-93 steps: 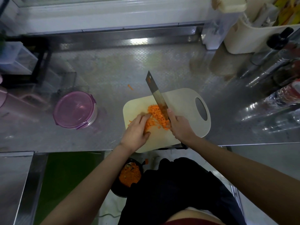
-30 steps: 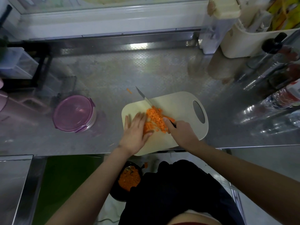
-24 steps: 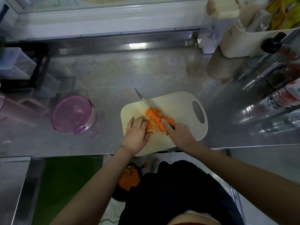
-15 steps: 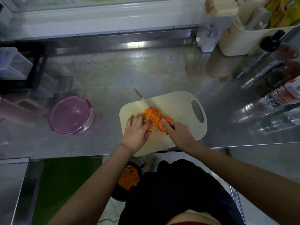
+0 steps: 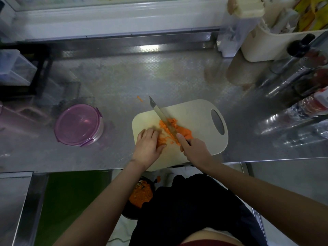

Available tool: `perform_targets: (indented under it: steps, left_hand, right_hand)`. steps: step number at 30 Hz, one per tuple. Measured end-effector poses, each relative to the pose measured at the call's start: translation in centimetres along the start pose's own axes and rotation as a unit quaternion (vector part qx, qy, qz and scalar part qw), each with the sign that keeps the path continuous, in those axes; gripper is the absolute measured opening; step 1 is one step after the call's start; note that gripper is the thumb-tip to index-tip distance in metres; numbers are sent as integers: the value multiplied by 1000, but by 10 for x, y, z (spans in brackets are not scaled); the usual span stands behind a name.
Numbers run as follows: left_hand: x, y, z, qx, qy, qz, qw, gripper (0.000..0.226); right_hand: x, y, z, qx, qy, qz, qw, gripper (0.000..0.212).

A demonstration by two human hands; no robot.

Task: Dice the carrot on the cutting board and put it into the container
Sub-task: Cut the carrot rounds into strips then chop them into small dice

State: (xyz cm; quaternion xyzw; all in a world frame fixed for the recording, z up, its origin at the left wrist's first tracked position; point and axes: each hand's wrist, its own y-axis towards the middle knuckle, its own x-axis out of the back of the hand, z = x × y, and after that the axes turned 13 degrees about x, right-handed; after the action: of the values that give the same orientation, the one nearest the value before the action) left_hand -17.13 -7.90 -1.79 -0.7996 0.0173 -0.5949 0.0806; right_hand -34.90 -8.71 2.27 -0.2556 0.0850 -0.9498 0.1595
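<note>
The board (image 5: 195, 118) lay at the counter's (image 5: 124, 82) near edge, with the carrot (image 5: 173, 129) in diced bits at its middle. The right hand (image 5: 194, 148) gripped the knife (image 5: 162, 117), forefinger along the spine, blade across the bits. The left hand (image 5: 148, 145) lay flat on the board's left part, fingers together, touching the bits. A lidded container (image 5: 78, 124) stood well left of the board.

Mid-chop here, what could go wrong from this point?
The left hand lies flat beside the carrot pile, fingers close to the knife: a slip could nick them. The cutting board overhangs the counter edge, so pressure might tip it. The container is lidded, delaying transfer.
</note>
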Motion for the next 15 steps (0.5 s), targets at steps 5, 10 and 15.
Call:
perform_targets:
  steps: [5, 10, 15]
  left_hand:
    - [-3, -6, 6, 31, -57, 12, 998, 48]
    - [-9, -10, 1, 74, -72, 0, 995, 39]
    - [-16, -14, -4, 85, -72, -52, 992, 25]
  right_hand:
    - [-7, -3, 3, -13, 23, 27, 999, 56]
    - [-19, -3, 4, -28, 54, 22, 998, 49]
    - [-26, -1, 6, -25, 37, 31, 999, 47]
